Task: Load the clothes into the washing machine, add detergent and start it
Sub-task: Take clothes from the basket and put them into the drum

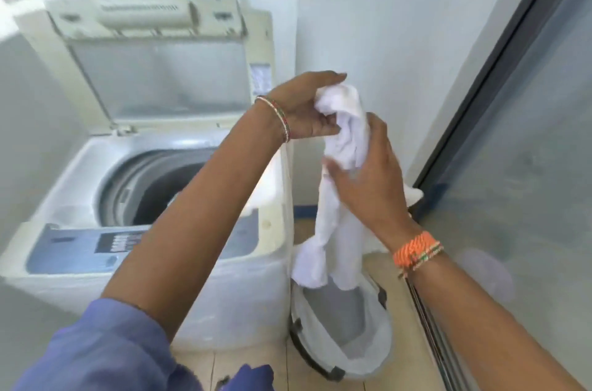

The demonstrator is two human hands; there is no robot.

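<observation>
A white cloth (333, 224) hangs in the air to the right of the top-loading washing machine (224, 294). My left hand (307, 109) grips its bunched top end. My right hand (368, 179) holds the cloth lower down, fingers wrapped round its middle. The cloth's lower end dangles just above the white laundry basket (378, 346) on the floor. The machine's lid (160, 70) stands raised, and the dark drum opening (160, 185) is exposed. My left forearm crosses in front of the drum and the control panel (80, 249).
A glass sliding door (528, 134) with a dark frame runs along the right. White walls close in behind and to the left of the machine. The basket sits tight against the machine's right side on a beige tiled floor (320, 237).
</observation>
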